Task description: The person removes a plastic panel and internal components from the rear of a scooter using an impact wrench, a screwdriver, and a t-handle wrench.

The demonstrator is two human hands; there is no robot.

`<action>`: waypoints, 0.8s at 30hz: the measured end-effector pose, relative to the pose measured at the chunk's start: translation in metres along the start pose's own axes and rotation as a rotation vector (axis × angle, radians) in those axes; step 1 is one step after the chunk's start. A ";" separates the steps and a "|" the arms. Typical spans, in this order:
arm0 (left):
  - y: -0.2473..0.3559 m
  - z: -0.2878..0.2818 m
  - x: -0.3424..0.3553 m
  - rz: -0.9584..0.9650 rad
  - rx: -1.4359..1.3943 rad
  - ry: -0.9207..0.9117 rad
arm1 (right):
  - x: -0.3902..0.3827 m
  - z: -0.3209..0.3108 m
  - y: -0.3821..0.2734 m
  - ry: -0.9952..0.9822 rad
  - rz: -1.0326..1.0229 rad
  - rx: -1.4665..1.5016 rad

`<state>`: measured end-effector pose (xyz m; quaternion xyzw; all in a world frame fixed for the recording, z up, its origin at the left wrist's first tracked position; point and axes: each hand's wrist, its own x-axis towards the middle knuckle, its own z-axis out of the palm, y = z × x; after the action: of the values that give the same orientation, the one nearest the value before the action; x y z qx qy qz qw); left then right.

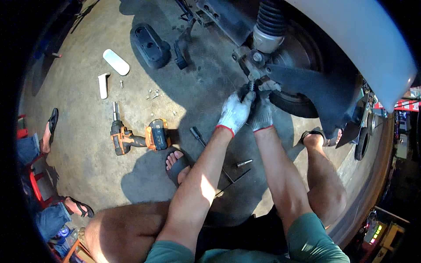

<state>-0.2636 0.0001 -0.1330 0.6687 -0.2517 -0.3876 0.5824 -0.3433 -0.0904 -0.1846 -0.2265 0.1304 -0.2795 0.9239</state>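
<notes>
Beneath the black spring (pixel 271 19) spreads the concrete floor (pixel 87 175), and to the spring's right a large white panel (pixel 355 35) curves outward. A dark flap (pixel 322 87) hangs below and right of the spring. Well below the spring, a long black wrench (pixel 198 136) lies on the floor, partly behind the left forearm. The orange and black drill (pixel 137 140) lies below and far left of the spring; a black plastic cover (pixel 150 46) sits left of it. Just under the spring are the left hand (pixel 237 108) and right hand (pixel 262 109), side by side in pale gloves. A white oval plate (pixel 116 62) lies far to the spring's left. Directly below the spring, a small bolt-like piece (pixel 251 85) meets the bent fingers of the left hand; whether either hand grips it, or how far its fingers open, I cannot tell.
</notes>
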 end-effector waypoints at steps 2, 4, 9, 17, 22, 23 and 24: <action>-0.011 -0.003 0.006 0.067 0.056 0.059 | -0.003 0.010 0.002 0.159 0.058 -0.050; -0.004 -0.009 0.004 -0.005 0.002 0.035 | -0.007 0.035 0.003 0.317 0.064 -0.134; 0.005 0.001 0.002 -0.034 -0.016 -0.001 | -0.018 0.015 -0.016 0.227 0.085 -0.078; -0.034 0.005 0.013 0.240 0.002 0.102 | -0.003 0.022 0.020 0.165 -0.043 -0.053; -0.010 -0.002 0.004 0.081 -0.067 0.029 | -0.008 0.021 0.009 0.177 -0.005 -0.011; -0.006 0.001 0.004 0.082 -0.074 0.044 | -0.012 0.022 0.003 0.188 0.018 -0.003; -0.002 0.003 0.004 0.083 -0.081 0.059 | -0.016 0.024 -0.002 0.202 0.048 0.023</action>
<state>-0.2640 -0.0045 -0.1357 0.6448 -0.2463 -0.3531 0.6316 -0.3480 -0.0748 -0.1612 -0.1834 0.2250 -0.2804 0.9149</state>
